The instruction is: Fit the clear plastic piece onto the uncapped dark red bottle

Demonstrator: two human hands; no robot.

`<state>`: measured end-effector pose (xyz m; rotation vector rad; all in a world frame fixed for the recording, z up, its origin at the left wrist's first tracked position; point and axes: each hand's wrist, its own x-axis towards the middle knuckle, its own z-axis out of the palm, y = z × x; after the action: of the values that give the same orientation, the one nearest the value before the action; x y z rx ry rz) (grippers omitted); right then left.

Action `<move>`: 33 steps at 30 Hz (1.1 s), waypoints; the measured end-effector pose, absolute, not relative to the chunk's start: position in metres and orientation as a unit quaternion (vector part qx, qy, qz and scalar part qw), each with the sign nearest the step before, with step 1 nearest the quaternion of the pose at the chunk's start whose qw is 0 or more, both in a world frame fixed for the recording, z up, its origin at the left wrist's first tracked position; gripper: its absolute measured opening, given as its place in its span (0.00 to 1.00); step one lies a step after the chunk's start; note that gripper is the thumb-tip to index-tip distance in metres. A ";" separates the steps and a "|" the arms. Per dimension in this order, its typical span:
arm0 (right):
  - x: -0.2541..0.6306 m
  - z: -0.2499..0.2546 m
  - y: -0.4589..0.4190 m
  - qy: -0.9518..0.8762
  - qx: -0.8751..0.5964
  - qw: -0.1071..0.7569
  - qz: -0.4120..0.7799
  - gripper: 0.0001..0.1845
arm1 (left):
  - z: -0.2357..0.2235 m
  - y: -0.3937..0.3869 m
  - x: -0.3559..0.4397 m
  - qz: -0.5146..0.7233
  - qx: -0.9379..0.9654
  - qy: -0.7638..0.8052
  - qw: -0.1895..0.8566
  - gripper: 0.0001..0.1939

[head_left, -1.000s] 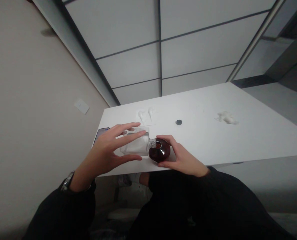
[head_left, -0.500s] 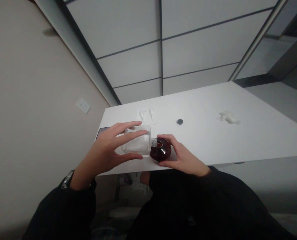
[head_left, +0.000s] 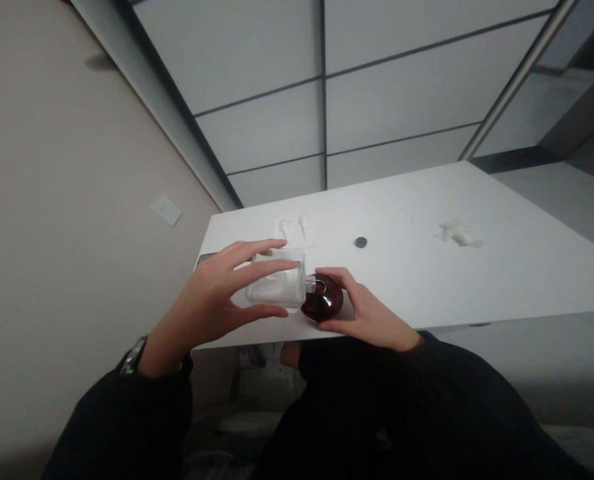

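Left hand (head_left: 217, 293) has the clear bottle (head_left: 277, 280) tipped sideways, neck at the mouth of the brown bottle (head_left: 323, 298) in the right hand (head_left: 367, 313), both near the table's (head_left: 427, 280) front edge. Dark cap (head_left: 361, 243) and crumpled tissue (head_left: 459, 233) sit further right, with bare tabletop between. Phone (head_left: 205, 258) is partly hidden by the left hand. Can't read any labels.

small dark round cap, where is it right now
In the head view, the small dark round cap lies on the white table, right of centre, beyond the brown bottle that the right hand holds.
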<state>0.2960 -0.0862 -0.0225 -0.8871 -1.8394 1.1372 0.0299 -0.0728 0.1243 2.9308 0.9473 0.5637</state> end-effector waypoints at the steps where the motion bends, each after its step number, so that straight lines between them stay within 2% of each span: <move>1: 0.296 -0.023 -0.086 -0.724 -0.350 0.390 0.448 0.45 | 0.125 -0.073 0.030 0.179 0.936 0.302 0.004 0.25; 33: 0.296 -0.021 -0.086 -0.722 -0.347 0.394 0.452 0.45 | 0.134 -0.073 0.036 0.174 0.937 0.302 0.011 0.21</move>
<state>0.2961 -0.0862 -0.0211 -0.8806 -1.8309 1.1458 0.0364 -0.0727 0.1337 2.9239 0.9415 0.5423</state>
